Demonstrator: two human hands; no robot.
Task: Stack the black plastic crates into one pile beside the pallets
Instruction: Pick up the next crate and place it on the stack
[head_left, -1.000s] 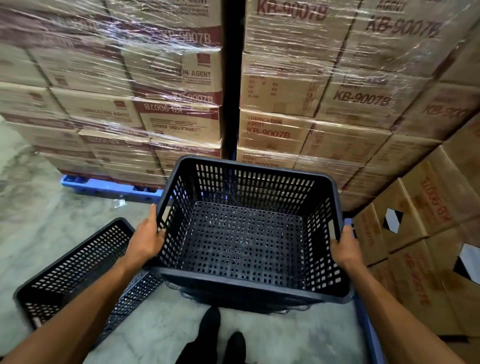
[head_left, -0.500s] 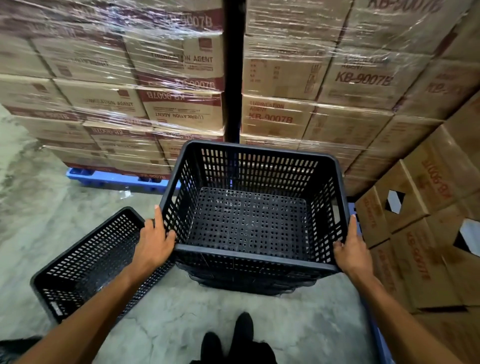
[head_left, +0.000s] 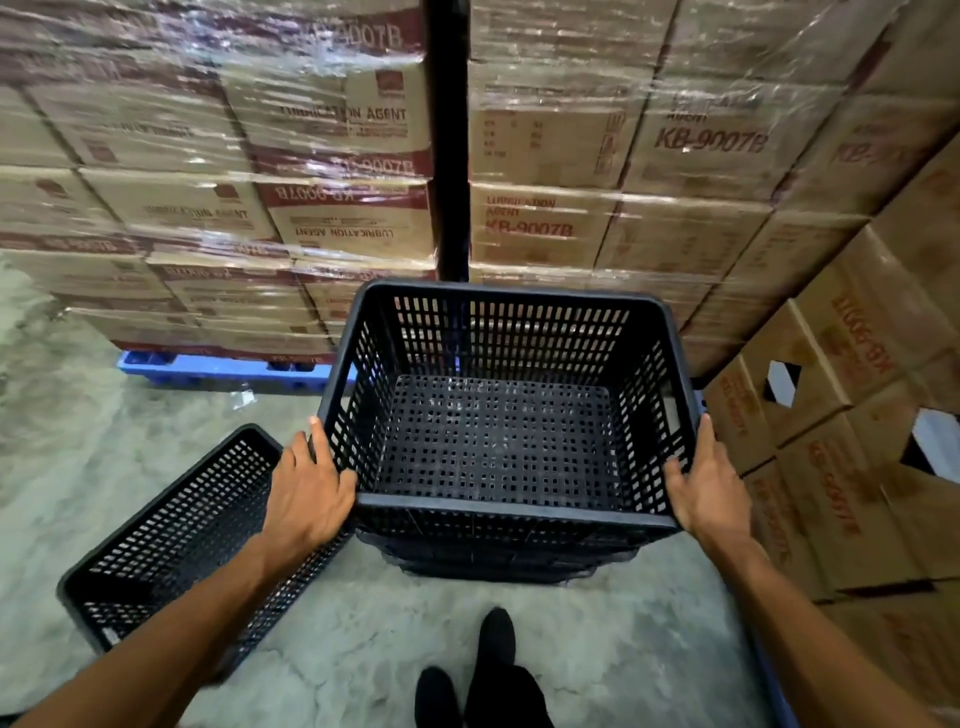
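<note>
I had the top crate (head_left: 498, 410) in front of me at twelve o'clock, sitting nested on a pile of crates (head_left: 493, 556) on the concrete floor (head_left: 93, 457). My left hand (head_left: 306, 499) lay flat against its near left corner, fingers spread and not curled round anything. My right hand (head_left: 709, 486) pressed the near right corner the same way, palm on the wall, fingers loose. A second crate (head_left: 171, 535) sat tilted on the floor at nine o'clock, just beside the pile. Wrapped cartons (head_left: 322, 156) on a blue pallet (head_left: 218, 371) stood beyond; loose cartons (head_left: 841, 441) were at three o'clock.
</note>
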